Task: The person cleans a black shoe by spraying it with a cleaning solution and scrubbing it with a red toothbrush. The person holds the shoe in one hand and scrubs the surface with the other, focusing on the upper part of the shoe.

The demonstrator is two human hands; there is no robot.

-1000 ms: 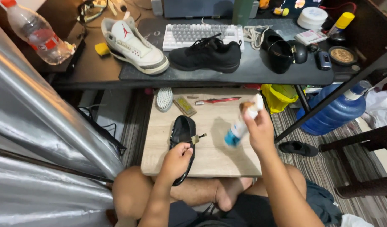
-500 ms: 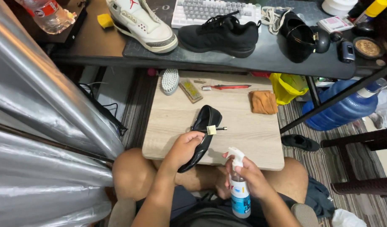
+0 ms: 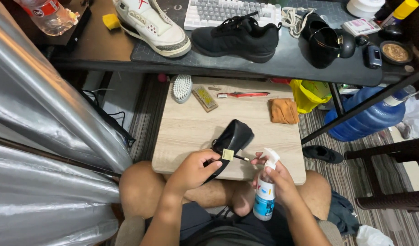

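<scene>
Head view count: one glossy black shoe [image 3: 231,142] in hand, one spray bottle [image 3: 265,193], one white brush [image 3: 182,87], one small tan block [image 3: 205,98], one red-handled tool [image 3: 242,94], one orange cloth [image 3: 283,110].
Upper desk count: one white sneaker [image 3: 151,26], one black sneaker [image 3: 239,38], one more black shoe [image 3: 322,37], one keyboard [image 3: 230,10], one clear water bottle [image 3: 48,14].
Floor count: one big blue water jug [image 3: 366,117], one yellow bag [image 3: 309,93].
Black shoe place: on the low wooden desk [image 3: 186,127], at its near edge, about midway between its left and right corners, heel end hanging over the edge toward the knees.
Shoe to hands: its near end sits inside the left hand [image 3: 193,169]; the right hand [image 3: 278,181] is just beside it on the right, not touching it.
Shoe axis: long axis runs on a slant, one end pointing to the far right of the desk, the other to the near left; which end is the toe I cannot tell.
Left hand: fingers curled around the shoe's near end, gripping it.
Right hand: wrapped around the spray bottle, bottle upright, white nozzle turned toward the shoe.
Tag: a small tan tag [image 3: 227,154] hangs at the shoe's side, between the two hands.
</scene>
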